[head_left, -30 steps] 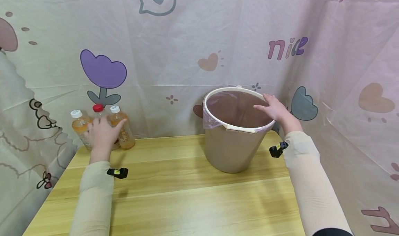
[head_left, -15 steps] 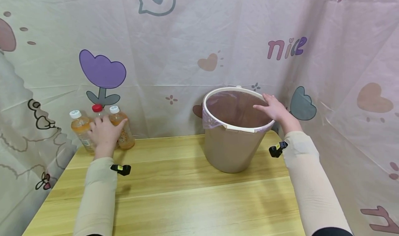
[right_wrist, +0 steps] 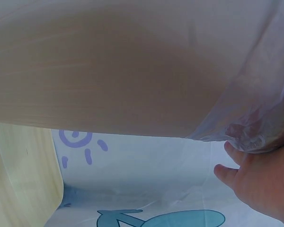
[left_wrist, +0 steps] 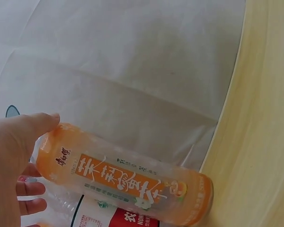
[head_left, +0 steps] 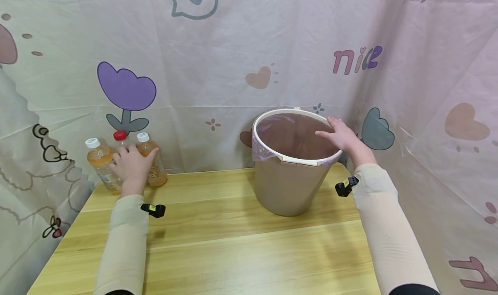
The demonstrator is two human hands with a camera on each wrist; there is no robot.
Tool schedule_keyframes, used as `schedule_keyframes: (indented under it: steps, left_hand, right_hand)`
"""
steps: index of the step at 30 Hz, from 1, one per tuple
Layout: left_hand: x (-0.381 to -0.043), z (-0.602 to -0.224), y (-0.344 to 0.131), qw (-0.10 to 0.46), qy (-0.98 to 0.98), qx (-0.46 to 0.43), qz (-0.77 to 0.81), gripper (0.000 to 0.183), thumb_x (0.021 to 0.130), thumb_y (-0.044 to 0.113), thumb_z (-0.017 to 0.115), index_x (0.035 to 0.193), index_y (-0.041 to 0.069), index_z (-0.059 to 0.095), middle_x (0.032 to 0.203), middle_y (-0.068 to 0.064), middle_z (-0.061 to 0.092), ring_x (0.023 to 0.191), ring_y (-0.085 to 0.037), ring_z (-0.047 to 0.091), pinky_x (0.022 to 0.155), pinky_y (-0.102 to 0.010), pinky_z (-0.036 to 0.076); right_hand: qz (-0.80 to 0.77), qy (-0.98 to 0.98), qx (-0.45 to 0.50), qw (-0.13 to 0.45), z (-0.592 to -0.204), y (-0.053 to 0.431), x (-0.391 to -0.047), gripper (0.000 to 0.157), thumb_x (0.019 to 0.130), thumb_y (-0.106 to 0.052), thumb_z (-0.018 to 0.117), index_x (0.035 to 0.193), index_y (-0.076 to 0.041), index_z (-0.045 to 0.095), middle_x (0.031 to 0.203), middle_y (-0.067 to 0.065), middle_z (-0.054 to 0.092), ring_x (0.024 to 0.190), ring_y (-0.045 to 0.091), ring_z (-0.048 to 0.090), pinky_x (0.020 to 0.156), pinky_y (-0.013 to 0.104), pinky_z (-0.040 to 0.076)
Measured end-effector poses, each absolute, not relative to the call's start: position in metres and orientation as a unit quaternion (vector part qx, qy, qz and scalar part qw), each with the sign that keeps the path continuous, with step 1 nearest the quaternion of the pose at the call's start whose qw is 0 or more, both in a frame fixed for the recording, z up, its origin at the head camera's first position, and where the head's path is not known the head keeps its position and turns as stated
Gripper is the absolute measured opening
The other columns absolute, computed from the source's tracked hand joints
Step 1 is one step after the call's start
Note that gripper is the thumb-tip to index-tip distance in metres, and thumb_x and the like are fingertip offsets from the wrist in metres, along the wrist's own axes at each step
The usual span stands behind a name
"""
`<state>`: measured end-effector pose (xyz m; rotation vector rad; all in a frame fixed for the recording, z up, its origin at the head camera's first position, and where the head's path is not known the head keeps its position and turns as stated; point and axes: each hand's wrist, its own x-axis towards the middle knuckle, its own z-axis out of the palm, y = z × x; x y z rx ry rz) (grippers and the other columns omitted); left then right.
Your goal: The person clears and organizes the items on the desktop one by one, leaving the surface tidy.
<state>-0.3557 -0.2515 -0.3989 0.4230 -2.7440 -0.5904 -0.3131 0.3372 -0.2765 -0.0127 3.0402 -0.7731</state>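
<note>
Three plastic bottles stand together at the back left: a white-capped orange-labelled bottle (head_left: 103, 163), a red-capped clear bottle (head_left: 121, 137) in the middle, and another white-capped orange-labelled bottle (left_wrist: 128, 175) on the right. My left hand (head_left: 132, 164) is over the middle and right bottles and hides much of them. In the left wrist view its thumb lies at the right bottle's shoulder, its other fingers spread by the red-capped one. My right hand (head_left: 346, 138) rests on the right rim of a beige bin (head_left: 285, 187), thumb toward the inside; some fingertips show outside in the right wrist view.
A pale purple bag (head_left: 263, 151) lines the bin, folded over its rim. Both stand on a light wooden table (head_left: 218, 251). A printed cloth (head_left: 202, 70) hangs close behind the bottles and bin, and along both sides.
My left hand has shifted slightly right and forward among the bottles. The left bottle has been nudged slightly, with more of it showing. My right hand and the bin stay put.
</note>
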Motion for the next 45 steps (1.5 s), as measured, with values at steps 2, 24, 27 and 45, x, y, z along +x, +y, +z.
schedule_keyframes:
  steps: [2, 24, 27, 45]
  left_hand:
    - [-0.358, -0.400, -0.251, 0.152, -0.955, 0.151, -0.203, 0.099, 0.087, 0.075, 0.040, 0.142, -0.008, 0.034, 0.143, -0.038, 0.029, 0.130, -0.057, 0.026, 0.100, -0.072, 0.023]
    - [-0.362, -0.403, -0.239, 0.147, -0.959, 0.165, -0.178, 0.101, 0.087, 0.074, 0.044, 0.139, -0.012, 0.033, 0.139, -0.038, 0.032, 0.127, -0.056, 0.029, 0.100, -0.072, 0.024]
    - [-0.362, -0.405, -0.237, 0.151, -0.959, 0.159, -0.179, 0.097, 0.087, 0.071, 0.046, 0.137, -0.012, 0.035, 0.138, -0.038, 0.034, 0.128, -0.056, 0.029, 0.102, -0.073, 0.021]
    - [-0.345, -0.414, -0.209, 0.225, -0.954, 0.082, -0.178, 0.079, 0.086, 0.062, 0.058, 0.125, -0.005, 0.048, 0.122, -0.031, 0.052, 0.113, -0.049, 0.042, 0.090, -0.064, 0.033]
  right_hand:
    - [-0.247, 0.969, -0.004, 0.001, -0.276, 0.337, -0.313, 0.087, 0.097, -0.053, 0.047, 0.157, -0.009, 0.002, 0.164, 0.019, 0.001, 0.151, 0.040, -0.010, 0.117, 0.066, 0.001]
    - [-0.247, 0.969, -0.008, 0.005, -0.277, 0.337, -0.315, 0.089, 0.096, -0.055, 0.047, 0.157, -0.007, 0.003, 0.163, 0.019, 0.001, 0.151, 0.040, -0.009, 0.117, 0.065, 0.001]
    - [-0.247, 0.969, -0.009, 0.005, -0.278, 0.337, -0.315, 0.087, 0.097, -0.053, 0.048, 0.157, -0.008, 0.002, 0.163, 0.019, 0.000, 0.150, 0.040, -0.009, 0.117, 0.065, 0.001]
    - [-0.248, 0.969, -0.007, 0.002, -0.276, 0.337, -0.313, 0.087, 0.097, -0.053, 0.047, 0.157, -0.007, 0.003, 0.163, 0.020, 0.002, 0.150, 0.040, -0.009, 0.117, 0.065, 0.001]
